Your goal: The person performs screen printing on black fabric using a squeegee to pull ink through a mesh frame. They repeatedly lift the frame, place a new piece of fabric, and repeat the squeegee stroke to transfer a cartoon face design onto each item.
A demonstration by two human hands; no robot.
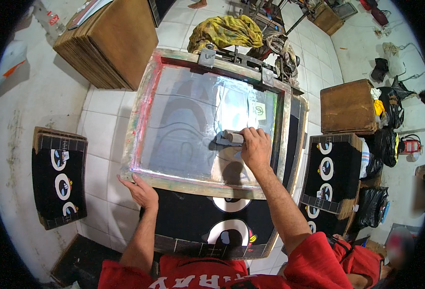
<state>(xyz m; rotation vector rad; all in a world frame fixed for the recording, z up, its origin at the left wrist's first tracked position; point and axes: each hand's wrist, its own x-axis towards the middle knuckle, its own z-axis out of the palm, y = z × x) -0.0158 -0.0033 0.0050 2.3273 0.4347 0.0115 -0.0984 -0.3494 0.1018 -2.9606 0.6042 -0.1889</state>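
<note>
A wooden screen-printing frame (195, 188) with translucent mesh (183, 125) is hinged by metal clamps (206, 58) along its far side. My left hand (142, 192) grips its near left corner. My right hand (255, 151) is closed round a short handled tool (231, 137), perhaps a squeegee, over a bright patch of mesh at the right; its working edge is hard to make out. Beneath the frame lies a board with black fabric (174, 221) printed with white rings and colourful motifs.
Stacked boards (111, 43) stand back left. Printed black panels lie left (46, 188) and right (340, 168). A brown stack (345, 106), black bags (373, 207) and an extinguisher (411, 147) line the right. Yellow cloth (222, 31) drapes behind. A bare foot (198, 4) and red clothing (357, 260) show at edges.
</note>
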